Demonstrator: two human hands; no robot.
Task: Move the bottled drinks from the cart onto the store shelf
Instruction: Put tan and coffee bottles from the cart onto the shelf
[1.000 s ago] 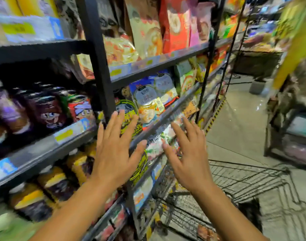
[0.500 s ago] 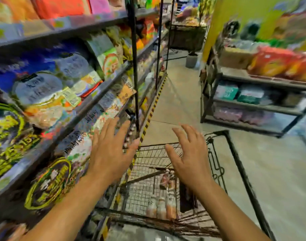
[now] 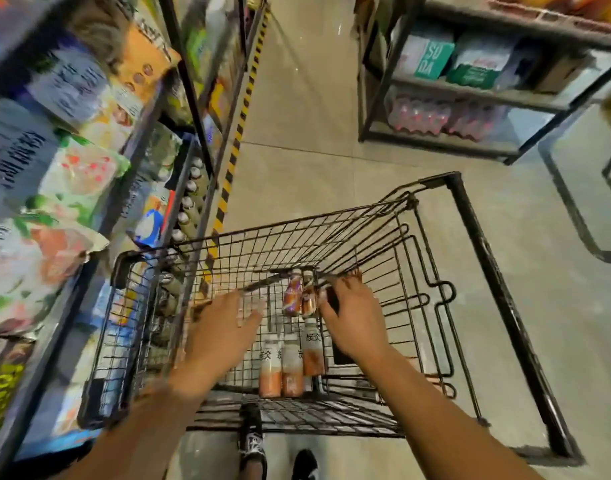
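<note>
Hands [image 3: 354, 320] open above bottles [image 3: 292, 362] in wire cart [image 3: 418, 271].

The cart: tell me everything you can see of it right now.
The cart is a black wire-mesh basket with a thick dark frame, standing on the tiled aisle floor beside the store shelf. Five bottled drinks lie at its bottom. The left hand and the right hand reach in; any contact is blurred.

Both arms reach down, left grip [image 3: 224, 327] spread, right grip [image 3: 352, 317] loosely curled.
</note>
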